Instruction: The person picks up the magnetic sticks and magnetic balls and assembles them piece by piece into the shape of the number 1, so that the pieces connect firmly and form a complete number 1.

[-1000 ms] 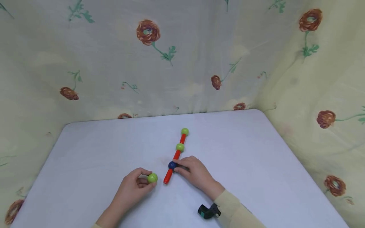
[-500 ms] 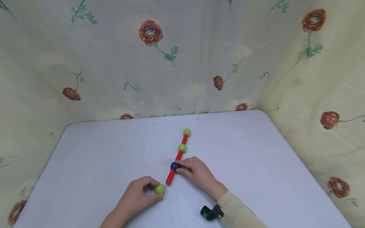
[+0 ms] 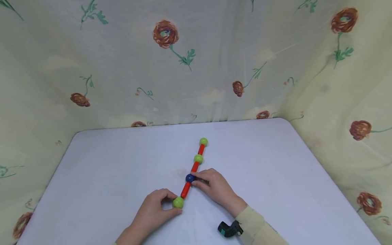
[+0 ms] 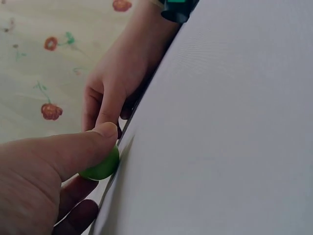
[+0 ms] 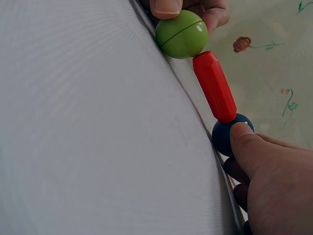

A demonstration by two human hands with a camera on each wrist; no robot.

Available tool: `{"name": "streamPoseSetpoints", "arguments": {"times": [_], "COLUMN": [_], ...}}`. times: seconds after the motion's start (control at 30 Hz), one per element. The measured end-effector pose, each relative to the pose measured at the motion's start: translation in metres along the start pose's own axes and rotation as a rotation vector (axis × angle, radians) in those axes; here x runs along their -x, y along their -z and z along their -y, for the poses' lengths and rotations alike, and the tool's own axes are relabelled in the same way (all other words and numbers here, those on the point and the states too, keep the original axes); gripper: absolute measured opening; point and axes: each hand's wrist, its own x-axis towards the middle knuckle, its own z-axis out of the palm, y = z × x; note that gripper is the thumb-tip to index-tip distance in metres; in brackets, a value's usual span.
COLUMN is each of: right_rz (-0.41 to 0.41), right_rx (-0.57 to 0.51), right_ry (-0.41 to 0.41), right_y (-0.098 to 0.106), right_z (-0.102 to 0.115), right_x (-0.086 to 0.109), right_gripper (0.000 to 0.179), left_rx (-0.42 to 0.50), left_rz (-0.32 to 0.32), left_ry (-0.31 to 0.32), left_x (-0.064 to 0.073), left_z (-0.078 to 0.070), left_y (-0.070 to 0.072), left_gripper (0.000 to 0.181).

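Note:
A chain of red rods and balls runs slantwise over the table in the head view. At its far end is a green ball (image 3: 203, 142), then a red rod (image 3: 200, 149), another green ball (image 3: 198, 159), a second rod (image 3: 195, 166) and a blue ball (image 3: 190, 178). My right hand (image 3: 218, 189) pinches the blue ball between thumb and fingers. From it the nearest red rod (image 5: 215, 87) points toward me. My left hand (image 3: 154, 211) pinches a green ball (image 5: 182, 34) right at that rod's free end; in the left wrist view the thumb partly covers this ball (image 4: 101, 166).
The white-covered table (image 3: 122, 163) lies under the chain. A flowered curtain (image 3: 196, 68) hangs behind the table and along its sides. A small black device (image 3: 229, 229) is strapped at the right sleeve (image 3: 260, 226).
My left hand has brought its green ball rightward and a little nearer to me, up to the rod's end. The right hand stays on the blue ball. The whole head view has shifted slightly.

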Motion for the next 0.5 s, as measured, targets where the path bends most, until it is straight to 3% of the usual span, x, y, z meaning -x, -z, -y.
{"name": "streamPoseSetpoints", "arguments": {"times": [0.2, 0.5], "right_rz": [0.007, 0.004], "right_rx": [0.002, 0.004], "right_ry": [-0.012, -0.007], "right_y": [0.0008, 0.0011], "right_z": [0.0006, 0.0015], "right_x": [0.0006, 0.0005], "right_gripper": [0.041, 0.041], "left_rx": [-0.006, 0.017], "left_rz": [-0.025, -0.039], "left_ry": [-0.042, -0.053], "left_x": [0.0005, 0.0013], "left_z": [-0.0018, -0.0031], "left_y": [-0.0023, -0.0053], "left_gripper": [0.031, 0.035]}}
